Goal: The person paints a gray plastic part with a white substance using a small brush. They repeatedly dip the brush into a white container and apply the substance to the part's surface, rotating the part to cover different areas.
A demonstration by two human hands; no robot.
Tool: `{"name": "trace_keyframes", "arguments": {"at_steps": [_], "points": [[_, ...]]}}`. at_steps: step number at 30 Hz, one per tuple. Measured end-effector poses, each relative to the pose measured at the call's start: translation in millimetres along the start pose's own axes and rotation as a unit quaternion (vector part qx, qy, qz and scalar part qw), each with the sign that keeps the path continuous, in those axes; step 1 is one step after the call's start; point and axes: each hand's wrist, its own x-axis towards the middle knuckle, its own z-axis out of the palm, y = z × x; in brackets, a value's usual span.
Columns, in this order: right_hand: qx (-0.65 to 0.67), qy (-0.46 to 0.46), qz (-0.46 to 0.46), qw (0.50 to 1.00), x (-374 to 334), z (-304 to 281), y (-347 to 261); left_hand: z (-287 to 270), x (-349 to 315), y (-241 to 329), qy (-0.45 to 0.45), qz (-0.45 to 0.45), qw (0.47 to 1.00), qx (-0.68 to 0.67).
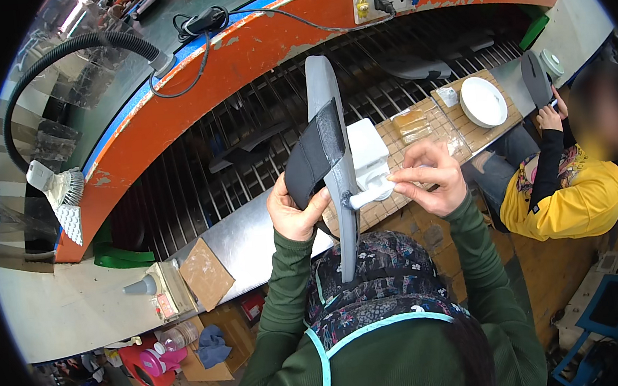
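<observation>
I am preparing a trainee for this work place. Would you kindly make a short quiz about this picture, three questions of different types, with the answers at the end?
1. Which of the person's hands holds the slide sandal?
2. True or false: the person's right hand is empty.
3. Where does the white bowl stand?
A. On the floor
B. On a tan board with grid lines
C. On the co-worker's lap

Key:
1. The left hand.
2. False: it pinches a small white tool beside the sandal's sole.
3. B
</observation>
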Motion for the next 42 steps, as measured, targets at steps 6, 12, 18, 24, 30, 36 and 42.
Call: {"name": "trace_keyframes", "arguments": {"at_steps": [6, 12, 18, 24, 30, 36, 42], "points": [[-0.008, -0.006, -0.016, 1.0, -9, -1, -5, -1, 0, -2, -0.002, -0.011, 1.0, -0.007], [0.075, 0.084, 0.063, 0.992, -4, 3, -8, 6, -3, 1, -0.008, -0.048, 0.999, -0.002], [-0.058, 0.024, 0.021, 0.998, -6, -12, -7, 12, 1, -5, -0.003, 0.026, 1.0, 0.017], [0.111, -0.069, 0.045, 0.99, -6, -16, -8, 1, -1, -8, -0.021, -0.018, 1.0, -0.011], [0.143, 0.086, 0.177, 0.97, -9, 13, -12, 5, 5, -24, -0.082, 0.011, 0.984, -0.16], [0.358, 0.006, 0.155, 0.921, -22, 18, 1, 8, -1, -30, -0.058, 0.025, 0.989, -0.131], [0.295, 0.026, 0.294, 0.909, -38, 31, -8, 16, -9, -33, 0.021, 0.029, 0.995, -0.095]]}}
